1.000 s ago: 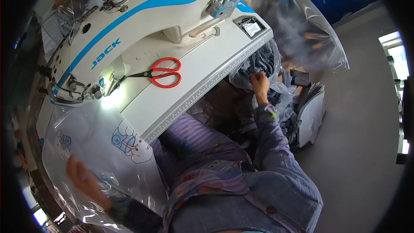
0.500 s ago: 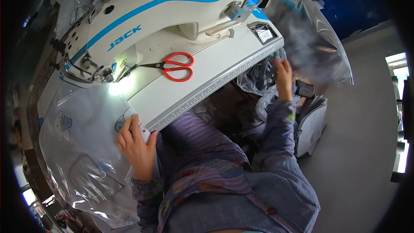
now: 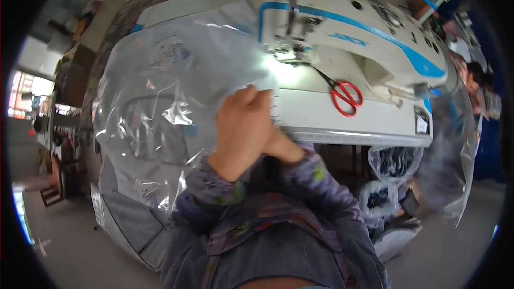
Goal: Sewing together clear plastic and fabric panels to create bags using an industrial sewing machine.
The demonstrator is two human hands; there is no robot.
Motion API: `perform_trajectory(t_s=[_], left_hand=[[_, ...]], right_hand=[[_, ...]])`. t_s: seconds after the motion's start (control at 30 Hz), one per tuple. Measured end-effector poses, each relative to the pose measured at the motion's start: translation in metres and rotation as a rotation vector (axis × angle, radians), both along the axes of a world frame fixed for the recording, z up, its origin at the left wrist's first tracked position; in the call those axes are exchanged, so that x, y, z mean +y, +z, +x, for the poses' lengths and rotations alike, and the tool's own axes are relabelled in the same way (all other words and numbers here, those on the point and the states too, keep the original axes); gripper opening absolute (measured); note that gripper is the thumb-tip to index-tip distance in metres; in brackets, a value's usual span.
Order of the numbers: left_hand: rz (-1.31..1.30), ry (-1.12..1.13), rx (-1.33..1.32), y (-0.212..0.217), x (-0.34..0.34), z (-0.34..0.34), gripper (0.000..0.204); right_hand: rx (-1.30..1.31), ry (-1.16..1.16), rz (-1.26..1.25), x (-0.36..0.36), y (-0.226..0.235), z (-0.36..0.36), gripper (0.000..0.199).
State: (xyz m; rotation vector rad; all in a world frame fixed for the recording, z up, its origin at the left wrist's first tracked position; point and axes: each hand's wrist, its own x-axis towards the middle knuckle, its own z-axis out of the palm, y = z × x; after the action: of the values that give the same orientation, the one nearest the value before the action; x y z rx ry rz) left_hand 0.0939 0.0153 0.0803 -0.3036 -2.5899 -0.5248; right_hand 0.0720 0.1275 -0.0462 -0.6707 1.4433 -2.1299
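My left hand (image 3: 242, 128) lies over the near right edge of the grey fabric piece (image 3: 225, 35), its fingers curled together. What it pinches, if anything, is hidden. My right hand (image 3: 285, 147) meets it from the right, and its fingers are hidden behind the left hand. Clear plastic sheeting (image 3: 179, 115) with glossy creases covers much of the grey piece, which bears small cartoon prints. Just beyond my hands is the lit needle area of a white and blue sewing machine (image 3: 342, 35). Red-handled thread snips (image 3: 345, 99) lie on the machine bed.
A ruler strip (image 3: 353, 137) runs along the front edge of the machine table. Below it hang clear plastic bags (image 3: 395, 163) holding dark parts. Another plastic sheet (image 3: 447, 155) drapes off the table's right end. A small tray (image 3: 422, 123) sits at the bed's right corner.
My view has swung left, so the machine appears farther right. My right hand has left the bags under the table and come to my left hand. The left hand's fingers, stretched before, are now curled.
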Motion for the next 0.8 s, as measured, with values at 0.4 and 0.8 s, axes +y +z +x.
perform_trajectory(t_s=[0.4, 0.8], left_hand=[[1.036, -0.006, -0.155, -0.08, -0.058, -0.031, 0.018], [0.104, -0.082, -0.376, -0.045, -0.008, 0.019, 0.016]], right_hand=[[0.472, -0.148, 0.71, 0.026, 0.06, -0.015, 0.02], [0.473, -0.507, 1.099, 0.026, 0.055, -0.044, 0.025]])
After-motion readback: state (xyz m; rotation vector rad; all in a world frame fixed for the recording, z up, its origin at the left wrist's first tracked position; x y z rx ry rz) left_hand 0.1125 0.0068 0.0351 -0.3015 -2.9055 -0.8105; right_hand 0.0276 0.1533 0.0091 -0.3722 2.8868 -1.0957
